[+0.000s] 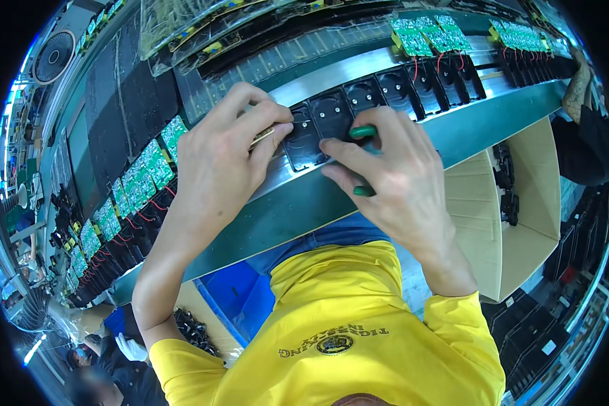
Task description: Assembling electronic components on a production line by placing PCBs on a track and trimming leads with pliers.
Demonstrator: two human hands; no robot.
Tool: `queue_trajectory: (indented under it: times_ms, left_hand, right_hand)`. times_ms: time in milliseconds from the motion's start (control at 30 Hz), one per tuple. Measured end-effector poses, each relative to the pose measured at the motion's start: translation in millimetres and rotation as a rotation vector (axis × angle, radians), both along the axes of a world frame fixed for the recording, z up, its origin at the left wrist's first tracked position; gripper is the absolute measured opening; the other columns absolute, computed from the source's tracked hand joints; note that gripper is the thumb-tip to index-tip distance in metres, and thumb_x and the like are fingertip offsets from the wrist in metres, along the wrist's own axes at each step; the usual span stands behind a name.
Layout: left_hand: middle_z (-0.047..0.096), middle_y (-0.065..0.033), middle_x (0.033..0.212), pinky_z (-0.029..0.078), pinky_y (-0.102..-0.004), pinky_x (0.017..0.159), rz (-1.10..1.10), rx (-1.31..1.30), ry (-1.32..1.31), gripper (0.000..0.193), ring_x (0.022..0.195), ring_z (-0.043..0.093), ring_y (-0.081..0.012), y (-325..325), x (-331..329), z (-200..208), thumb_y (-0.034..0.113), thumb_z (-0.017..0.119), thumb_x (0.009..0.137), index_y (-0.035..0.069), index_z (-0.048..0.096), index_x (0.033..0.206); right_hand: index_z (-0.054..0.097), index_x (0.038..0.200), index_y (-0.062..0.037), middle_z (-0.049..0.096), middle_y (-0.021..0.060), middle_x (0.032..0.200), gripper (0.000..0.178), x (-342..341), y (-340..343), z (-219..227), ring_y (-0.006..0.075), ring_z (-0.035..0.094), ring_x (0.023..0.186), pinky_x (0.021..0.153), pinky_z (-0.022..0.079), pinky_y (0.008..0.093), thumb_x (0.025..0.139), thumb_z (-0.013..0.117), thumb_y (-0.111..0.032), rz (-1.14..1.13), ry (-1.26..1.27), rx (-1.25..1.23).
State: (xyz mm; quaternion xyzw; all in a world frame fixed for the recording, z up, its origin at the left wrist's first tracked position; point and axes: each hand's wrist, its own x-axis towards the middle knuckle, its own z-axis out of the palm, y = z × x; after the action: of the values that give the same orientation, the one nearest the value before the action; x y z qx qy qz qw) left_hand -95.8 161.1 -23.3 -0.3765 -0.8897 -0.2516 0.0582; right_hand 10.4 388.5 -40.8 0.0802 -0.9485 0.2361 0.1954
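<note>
My left hand (227,159) was pinched shut on a small brass strip (264,135) at the nearest black socket housing (303,139), while my right hand (386,172) was clamped on a green-handled tool (363,132) above it. About six black housings (402,84) sat touching in one row along the metal conveyor edge (358,68). Little free room remained between my hands, with green circuit boards (142,179) crowding the left.

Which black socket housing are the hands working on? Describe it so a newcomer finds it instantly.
Follow the metal conveyor strip carrying a row of black socket housings. The one in question sits at the row's near end, between the left hand and right hand; unlike its neighbours, fingertips touch it.
</note>
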Motion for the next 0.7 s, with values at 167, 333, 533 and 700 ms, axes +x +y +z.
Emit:
queue_trajectory:
  times_ms: [167,333,533,700]
  left_hand:
    - [0.073,0.0002,0.113,0.055,-0.0317,0.081,0.018,-0.058,0.012,0.008,0.095,0.071,-0.0196,5.6,-3.0,0.0,0.005,0.084,0.098,0.007,0.085,0.106]
    - [0.069,0.0050,0.110,0.053,-0.0325,0.072,-0.007,-0.084,0.166,0.003,0.089,0.067,-0.0177,7.3,-6.1,-5.5,0.014,0.084,0.099,0.013,0.087,0.099]
    - [0.069,0.0051,0.109,0.053,-0.0330,0.071,-0.008,-0.146,0.210,0.005,0.089,0.067,-0.0176,9.8,-6.4,-4.6,0.017,0.083,0.100,0.013,0.086,0.099]
    - [0.069,0.0048,0.109,0.053,-0.0330,0.070,-0.009,-0.155,0.240,0.005,0.089,0.067,-0.0177,12.8,-5.7,-4.1,0.017,0.083,0.099,0.013,0.085,0.098]
  right_hand:
    - [0.092,0.110,-0.0177,0.066,0.0047,0.121,0.026,0.8,-5.4,-12.3,0.0228,0.060,0.094,0.084,0.056,0.0363,0.085,0.097,-0.017,-0.019,0.038,0.039]
    - [0.092,0.110,-0.0164,0.066,0.0047,0.120,0.026,0.0,-5.4,-16.1,0.0225,0.060,0.093,0.084,0.056,0.0360,0.084,0.097,-0.015,-0.013,0.041,-0.008]
    - [0.092,0.110,-0.0165,0.066,0.0044,0.120,0.027,-0.3,-6.0,-18.4,0.0221,0.059,0.093,0.084,0.056,0.0363,0.084,0.097,-0.014,-0.015,0.047,-0.029]
    - [0.092,0.110,-0.0164,0.066,0.0042,0.120,0.028,0.0,-6.4,-18.0,0.0217,0.059,0.092,0.084,0.056,0.0361,0.083,0.098,-0.013,-0.015,0.044,-0.041]
